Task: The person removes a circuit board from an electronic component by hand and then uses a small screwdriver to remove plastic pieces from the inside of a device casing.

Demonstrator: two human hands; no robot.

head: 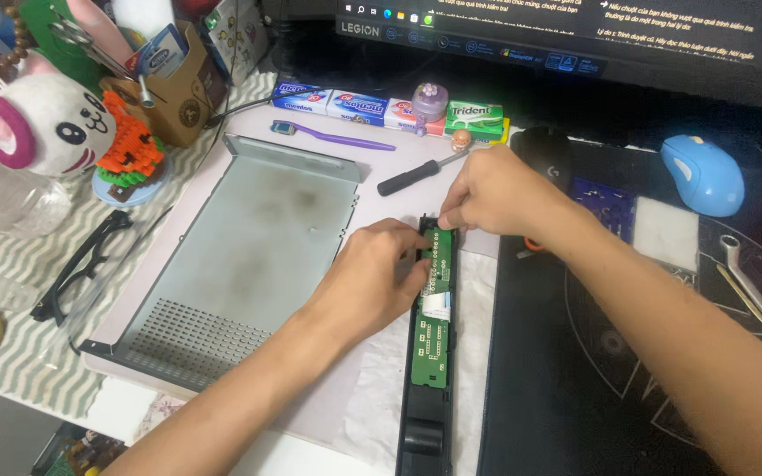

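Pinching green board (gum packs behind)

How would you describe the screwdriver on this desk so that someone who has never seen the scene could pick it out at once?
Start at the large grey metal panel lying flat on the desk. Just past its far right corner, beyond the right hand, lies the screwdriver, tilted, with its metal shaft pointing toward that hand. Its thick black handle sets it apart from the slim purple toothbrush lying beside it.
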